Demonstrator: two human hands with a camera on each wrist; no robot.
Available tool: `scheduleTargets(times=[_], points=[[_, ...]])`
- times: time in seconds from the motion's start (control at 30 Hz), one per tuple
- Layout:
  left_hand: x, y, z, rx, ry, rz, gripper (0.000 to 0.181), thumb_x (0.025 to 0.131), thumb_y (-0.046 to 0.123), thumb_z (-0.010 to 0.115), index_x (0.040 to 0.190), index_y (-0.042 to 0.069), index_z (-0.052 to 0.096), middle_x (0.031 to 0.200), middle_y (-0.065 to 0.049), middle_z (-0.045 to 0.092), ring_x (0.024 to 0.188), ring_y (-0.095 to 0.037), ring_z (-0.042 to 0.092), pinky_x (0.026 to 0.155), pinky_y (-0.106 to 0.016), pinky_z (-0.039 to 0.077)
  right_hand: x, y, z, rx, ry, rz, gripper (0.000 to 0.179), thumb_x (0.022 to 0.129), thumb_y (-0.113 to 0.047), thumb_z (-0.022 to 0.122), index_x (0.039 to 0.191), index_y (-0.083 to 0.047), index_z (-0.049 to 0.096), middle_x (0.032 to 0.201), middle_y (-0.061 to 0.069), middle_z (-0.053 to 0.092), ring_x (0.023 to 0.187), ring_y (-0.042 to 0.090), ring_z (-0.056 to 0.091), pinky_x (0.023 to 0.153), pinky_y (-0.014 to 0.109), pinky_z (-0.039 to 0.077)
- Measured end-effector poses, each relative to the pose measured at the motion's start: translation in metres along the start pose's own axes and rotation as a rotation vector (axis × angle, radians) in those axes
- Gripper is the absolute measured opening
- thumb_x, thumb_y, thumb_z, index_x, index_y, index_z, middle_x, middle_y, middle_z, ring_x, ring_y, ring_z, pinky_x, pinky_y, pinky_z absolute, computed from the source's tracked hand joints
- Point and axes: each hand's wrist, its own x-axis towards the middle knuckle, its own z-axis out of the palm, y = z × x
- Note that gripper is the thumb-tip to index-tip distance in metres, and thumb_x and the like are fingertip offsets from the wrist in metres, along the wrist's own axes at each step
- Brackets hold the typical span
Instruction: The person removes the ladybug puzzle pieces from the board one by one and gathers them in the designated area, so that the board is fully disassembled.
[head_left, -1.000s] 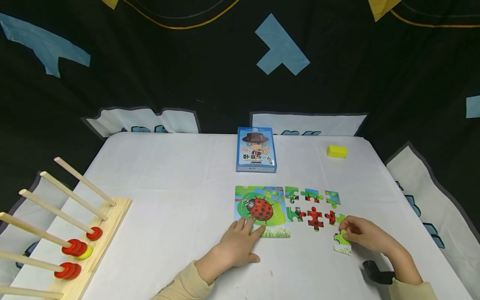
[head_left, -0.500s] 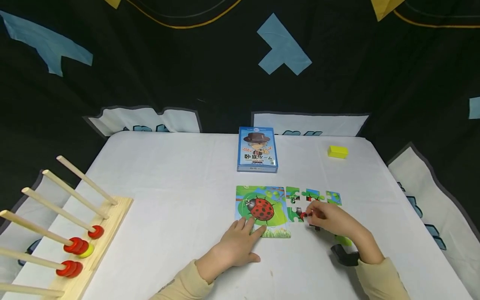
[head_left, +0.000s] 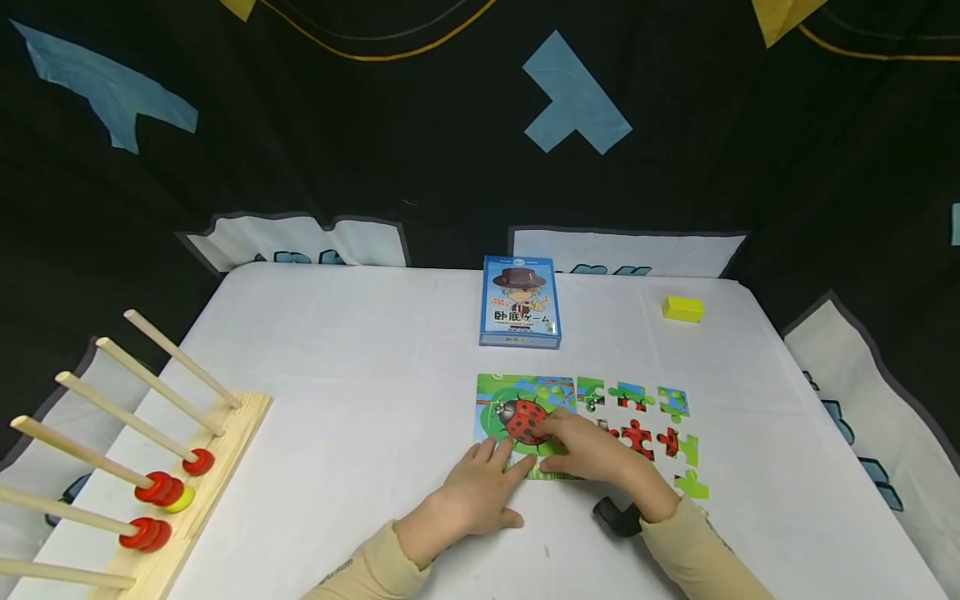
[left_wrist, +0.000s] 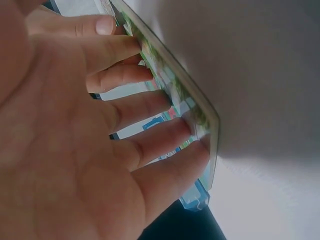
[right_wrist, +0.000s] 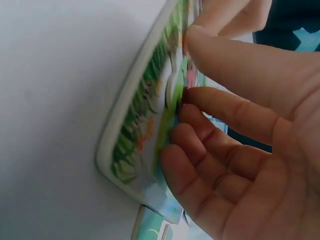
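Note:
On the white table lies a square ladybug picture board (head_left: 491,410). My left hand (head_left: 474,493) rests flat on its lower left part, fingers spread. My right hand (head_left: 592,446) is over the lower right of the board, thumb and forefinger together at a puzzle piece (right_wrist: 172,90) whose curved pale edge shows on the grassy part in the right wrist view; most of the piece is hidden. Right of the board lie several loose ladybug puzzle pieces, among them a red one (head_left: 637,439) and a green one (head_left: 691,485).
A blue card game box (head_left: 521,302) stands behind the board and a yellow block (head_left: 682,309) at the back right. On the left is a wooden peg rack (head_left: 217,467) with red and yellow rings. A black wrist device (head_left: 617,517) sits at my right wrist.
My right hand has moved left from the loose pieces to the ladybug board. The grassy piece that lay lowest at the right is gone from there. My left hand has stayed in place.

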Motion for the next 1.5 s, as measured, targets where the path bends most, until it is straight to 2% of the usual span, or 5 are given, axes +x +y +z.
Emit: scheduleTargets(times=[0.57,0.8,1.2,1.37,1.5], points=[[0.000,-0.002,0.000,-0.011,-0.009,0.001,0.078,0.077,0.056,0.060,0.142,0.022,0.032,0.141,-0.015,0.030,0.127,-0.034,0.030,0.100,-0.041,0.030,0.003,-0.001,0.008,-0.012,0.061,0.025,0.032,0.075,-0.015,0.074,0.099,-0.004,0.057,0.094,0.001,0.053,0.080,0.014,0.049,0.069,0.033,0.044],[0.000,-0.003,-0.001,-0.021,-0.022,0.004,0.077,0.079,0.055,0.059,0.142,0.023,0.030,0.142,-0.014,0.027,0.127,-0.034,0.029,0.101,-0.039,0.028,0.002,0.002,0.008,0.032,0.046,0.008,0.031,0.077,-0.016,0.073,0.097,-0.007,0.051,0.080,-0.001,0.049,0.066,0.012,0.043,0.057,0.027,0.039],[-0.001,-0.007,-0.007,-0.026,-0.042,0.044,0.067,0.080,0.053,0.059,0.139,0.038,0.033,0.139,-0.015,0.027,0.127,-0.032,0.028,0.102,-0.036,0.026,0.000,0.007,0.005,0.134,0.048,0.009,0.013,0.089,-0.005,0.056,0.101,-0.005,0.050,0.069,-0.004,0.046,0.055,0.007,0.039,0.050,0.024,0.035],[-0.002,-0.006,-0.007,-0.045,-0.047,0.042,0.064,0.079,0.052,0.060,0.137,0.039,0.036,0.141,-0.016,0.025,0.127,-0.033,0.027,0.103,-0.037,0.026,-0.008,0.011,-0.003,0.184,0.053,0.048,0.007,0.091,-0.007,0.053,0.098,-0.006,0.052,0.068,-0.003,0.046,0.054,0.008,0.039,0.050,0.025,0.035],[-0.002,-0.006,-0.006,-0.075,-0.044,0.032,0.063,0.079,0.050,0.061,0.137,0.039,0.037,0.142,-0.017,0.022,0.128,-0.034,0.026,0.103,-0.037,0.025,-0.027,0.023,-0.014,0.225,0.068,0.057,0.003,0.091,-0.009,0.053,0.093,-0.006,0.052,0.070,-0.003,0.048,0.057,0.008,0.041,0.052,0.025,0.036]])
